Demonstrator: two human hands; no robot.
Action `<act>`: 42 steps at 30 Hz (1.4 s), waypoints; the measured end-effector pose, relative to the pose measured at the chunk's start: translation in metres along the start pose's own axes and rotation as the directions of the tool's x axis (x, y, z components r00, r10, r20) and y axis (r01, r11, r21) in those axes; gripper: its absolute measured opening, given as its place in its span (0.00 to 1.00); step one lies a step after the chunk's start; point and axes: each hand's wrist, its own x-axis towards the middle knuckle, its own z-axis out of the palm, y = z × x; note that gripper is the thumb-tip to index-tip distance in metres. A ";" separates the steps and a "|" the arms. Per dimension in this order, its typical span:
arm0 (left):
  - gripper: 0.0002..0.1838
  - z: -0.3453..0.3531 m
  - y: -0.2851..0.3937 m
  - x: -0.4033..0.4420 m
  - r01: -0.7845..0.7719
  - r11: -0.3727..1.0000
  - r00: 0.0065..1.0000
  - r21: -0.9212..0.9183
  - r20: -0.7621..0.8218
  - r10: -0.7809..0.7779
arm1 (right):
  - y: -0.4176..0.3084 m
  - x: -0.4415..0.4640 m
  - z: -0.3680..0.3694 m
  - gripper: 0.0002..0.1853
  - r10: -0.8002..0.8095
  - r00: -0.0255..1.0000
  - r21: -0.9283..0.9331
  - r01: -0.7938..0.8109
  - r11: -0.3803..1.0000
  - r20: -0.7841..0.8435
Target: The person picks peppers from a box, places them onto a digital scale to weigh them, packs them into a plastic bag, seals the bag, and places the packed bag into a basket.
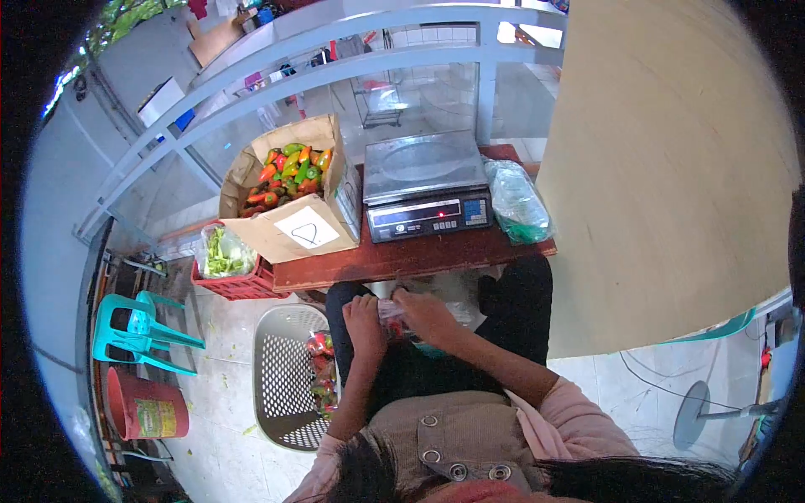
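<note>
Over my lap, my left hand (363, 321) is closed on one side of a clear plastic bag (389, 309). My right hand (422, 313) grips the bag's gathered top from the other side. Something red shows low between the hands, partly hidden by them. Beside my left leg, a grey perforated laundry-type basket (289, 369) holds clear bags of red and green peppers (324, 373). On the red-brown bench (335, 267) ahead stand an open cardboard box (289, 230) of mixed peppers (293, 172) and a digital scale (426, 189) with a bare pan.
A stack of clear plastic bags (517, 201) lies right of the scale. Left are a red crate (239, 287) with bagged green vegetables (226, 254), a turquoise chair (126, 331) and a red bucket (147, 404). A tan panel (662, 184) stands close on the right; a railing (335, 67) runs behind the bench.
</note>
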 end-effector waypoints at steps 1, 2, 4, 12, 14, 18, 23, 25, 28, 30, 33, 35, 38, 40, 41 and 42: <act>0.19 -0.006 0.003 0.001 0.011 1.000 1.000 -0.010 -0.002 -0.011 | 0.005 0.002 0.000 0.14 0.076 0.994 0.080 -0.083 0.993 0.084; 0.19 -0.011 0.005 0.000 0.024 0.999 1.000 -0.024 0.005 -0.024 | 0.012 -0.002 -0.001 0.13 0.072 0.997 0.064 -0.075 0.995 0.038; 0.20 -0.014 0.007 0.002 0.036 0.999 0.998 -0.026 0.053 -0.034 | 0.013 -0.019 -0.032 0.11 0.084 0.996 0.031 -0.083 0.996 -0.028; 0.18 0.001 0.003 0.004 0.072 0.994 0.996 -0.079 -0.045 -0.076 | 0.088 -0.055 -0.092 0.13 0.402 0.898 0.019 -0.405 0.914 -0.181; 0.17 -0.003 0.007 0.006 0.107 0.982 0.993 -0.158 -0.034 -0.114 | 0.087 -0.054 -0.081 0.19 0.270 0.947 0.137 -0.248 0.959 -0.177; 0.16 -0.009 0.017 0.006 0.075 0.983 0.997 -0.168 -0.016 -0.079 | 0.033 -0.022 -0.028 0.28 0.015 1.000 0.605 -0.027 0.796 0.025; 0.16 0.006 0.018 -0.005 0.010 0.986 1.000 -0.167 -0.004 -0.011 | 0.024 0.001 -0.004 0.29 -0.216 0.963 0.568 0.270 0.777 -0.162; 0.17 0.012 0.022 -0.007 0.036 0.976 0.999 -0.213 0.009 -0.035 | 0.011 0.008 -0.014 0.26 0.027 0.999 0.709 0.013 0.705 -0.046; 0.17 0.001 0.030 -0.003 0.101 0.955 0.993 -0.278 0.080 -0.082 | -0.016 0.012 -0.037 0.14 0.225 0.973 0.827 -0.085 0.556 -0.051; 0.16 -0.013 0.030 0.004 0.031 0.943 0.998 -0.332 0.063 -0.010 | 0.003 0.017 -0.043 0.14 0.174 0.981 0.914 -0.149 0.378 0.088; 0.13 -0.024 0.033 0.010 -0.001 0.908 0.995 -0.419 0.089 0.043 | 0.014 0.024 -0.052 0.14 0.212 0.956 0.968 -0.164 -0.191 0.204; 0.12 -0.021 0.034 0.010 -0.019 0.902 0.991 -0.432 0.111 0.074 | 0.018 0.027 -0.059 0.14 0.205 0.951 0.943 -0.167 -0.288 0.231; 0.12 -0.025 0.037 0.013 -0.049 0.905 0.988 -0.422 0.115 0.107 | 0.015 0.032 -0.076 0.14 0.270 0.934 0.951 -0.160 -0.266 0.232; 0.11 -0.035 0.041 0.014 -0.053 0.910 0.988 -0.410 0.113 0.108 | 0.026 0.031 -0.088 0.15 0.330 0.916 0.960 -0.155 -0.232 0.228; 0.11 -0.042 0.042 0.015 -0.046 0.913 0.989 -0.405 0.110 0.099 | 0.035 0.029 -0.090 0.15 0.313 0.933 0.963 -0.102 -0.248 0.180; 0.11 -0.045 0.043 0.016 -0.039 0.917 0.990 -0.398 0.108 0.089 | 0.041 0.027 -0.099 0.15 0.321 0.931 0.968 -0.099 -0.230 0.171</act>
